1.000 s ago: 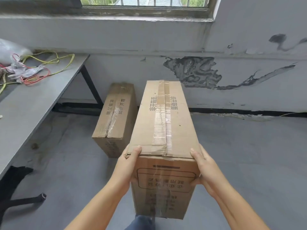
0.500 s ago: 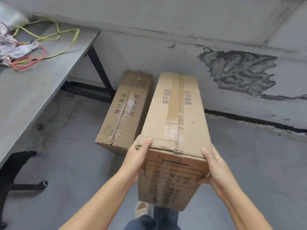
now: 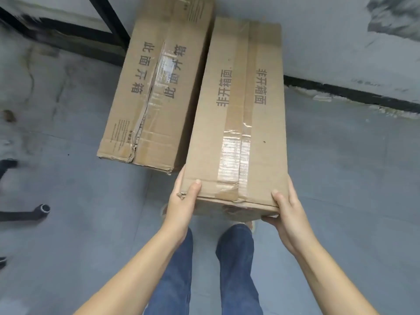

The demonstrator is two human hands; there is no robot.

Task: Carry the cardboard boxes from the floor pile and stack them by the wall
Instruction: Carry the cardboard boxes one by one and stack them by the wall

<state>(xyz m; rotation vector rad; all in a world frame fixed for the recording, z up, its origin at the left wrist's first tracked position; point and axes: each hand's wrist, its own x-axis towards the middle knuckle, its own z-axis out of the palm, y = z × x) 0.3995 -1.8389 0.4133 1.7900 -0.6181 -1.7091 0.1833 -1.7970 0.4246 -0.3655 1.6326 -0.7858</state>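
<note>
I hold a long taped cardboard box by its near end, its far end pointing at the grey wall. My left hand grips the near left corner, thumb on top. My right hand grips the near right corner, thumb on top and fingers under the edge. A second, torn cardboard box lies on the floor right beside it on the left, reaching to the wall. Whether the held box touches the floor cannot be told.
A black table leg and crossbar stand at the upper left against the wall. A black chair base foot juts in from the left edge. My legs in blue jeans are below the box. The floor is grey concrete.
The box has come down low beside the floor box and closer to the wall. The view has tipped downward, so the table top and window are out of sight.
</note>
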